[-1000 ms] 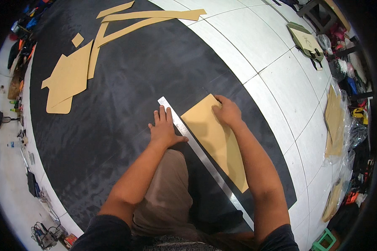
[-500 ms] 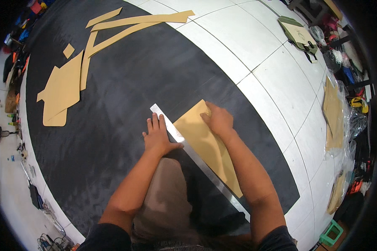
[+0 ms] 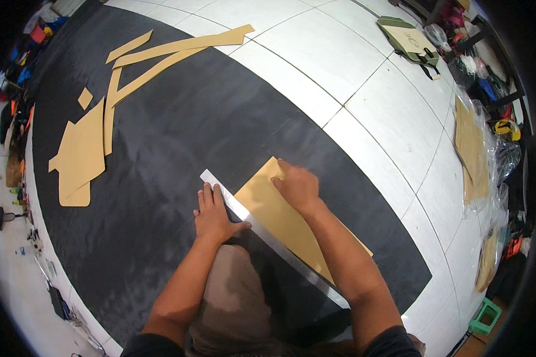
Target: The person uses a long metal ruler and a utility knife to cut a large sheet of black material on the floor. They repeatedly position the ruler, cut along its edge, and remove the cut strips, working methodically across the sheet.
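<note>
A long metal ruler (image 3: 262,236) lies slantwise on the black mat, along the left edge of a tan paperboard sheet (image 3: 271,208). My left hand (image 3: 214,217) rests flat across the ruler's far part, fingers stretched out and thumb over its near side. At the sheet's far corner my right hand (image 3: 298,187) is closed on the edge, thumb and index finger bent onto the board. My right forearm covers part of the sheet and the near end of the ruler.
Cut tan pieces (image 3: 83,149) and long strips (image 3: 178,44) lie at the far left of the black mat (image 3: 161,131). White floor tiles (image 3: 393,95) border it. To the right are a green-and-cream bag (image 3: 408,38), plastic-wrapped board (image 3: 470,149) and a green stool (image 3: 485,315).
The whole view has shifted a little. The sheet's right edge now shows beyond my right forearm, where it was hidden before. Both hands keep their places on the ruler and sheet.
</note>
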`<state>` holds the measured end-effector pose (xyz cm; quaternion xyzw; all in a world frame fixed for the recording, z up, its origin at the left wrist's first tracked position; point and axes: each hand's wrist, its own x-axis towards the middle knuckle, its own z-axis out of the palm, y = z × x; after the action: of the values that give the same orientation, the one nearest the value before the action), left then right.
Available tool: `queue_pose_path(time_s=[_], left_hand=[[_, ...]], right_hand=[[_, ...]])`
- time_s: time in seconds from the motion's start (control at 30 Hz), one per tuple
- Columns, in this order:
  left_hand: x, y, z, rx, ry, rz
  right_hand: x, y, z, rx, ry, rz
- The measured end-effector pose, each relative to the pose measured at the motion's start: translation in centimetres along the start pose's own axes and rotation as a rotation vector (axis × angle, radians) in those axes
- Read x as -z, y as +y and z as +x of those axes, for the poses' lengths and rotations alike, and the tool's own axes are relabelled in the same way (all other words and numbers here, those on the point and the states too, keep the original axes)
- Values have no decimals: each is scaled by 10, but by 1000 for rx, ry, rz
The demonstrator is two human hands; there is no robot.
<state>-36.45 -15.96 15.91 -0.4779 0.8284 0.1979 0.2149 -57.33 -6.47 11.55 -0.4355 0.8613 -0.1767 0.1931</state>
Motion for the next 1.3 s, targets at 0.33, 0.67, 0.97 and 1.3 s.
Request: queue_pose_path(time_s=[0.33, 0.67, 0.97, 1.3], left_hand=[[4, 11, 6, 36, -71, 57], [-10, 1, 8, -9, -15, 92], [-5, 10, 10, -8, -64, 86], [9, 26, 16, 52, -188, 193]], right_hand=[[-2, -1, 2, -28, -24, -51], [2, 1, 1, -76, -102, 21], [7, 0, 4, -94, -135, 2], [6, 0, 6, -61, -122, -62]])
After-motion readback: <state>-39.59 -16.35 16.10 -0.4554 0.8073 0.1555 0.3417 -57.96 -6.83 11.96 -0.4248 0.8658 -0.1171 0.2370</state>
